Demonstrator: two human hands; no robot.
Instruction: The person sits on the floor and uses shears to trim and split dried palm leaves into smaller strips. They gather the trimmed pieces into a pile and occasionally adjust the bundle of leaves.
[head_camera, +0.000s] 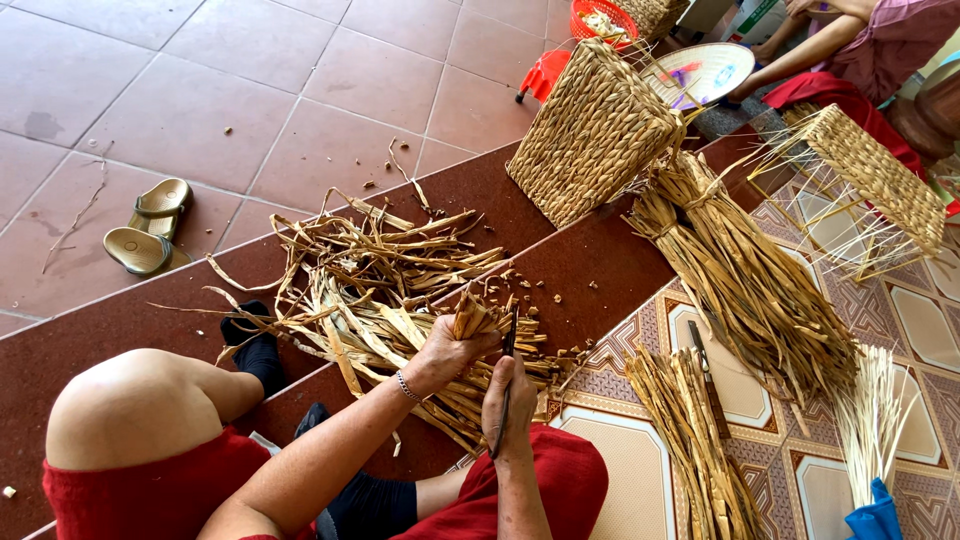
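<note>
My left hand (443, 352) is closed around the end of a small bundle of dried straw strips (474, 314), held upright over the step. Just to its right, my right hand (511, 402) grips a thin dark knife (508, 345) whose blade points up along the bundle's side. Below both hands lies a loose heap of cut straw strips and scraps (370, 285) on the dark red step. My knees in red shorts and my black socks frame the heap at the bottom.
A finished woven basket (595, 130) stands at the step's far end. Beside it lie a big tied straw bundle (750, 270), a half-woven basket (880, 180), a smaller bundle (690, 440) and pale thin sticks (880, 420). Sandals (150, 225) rest at the left. Another person (880, 40) sits top right.
</note>
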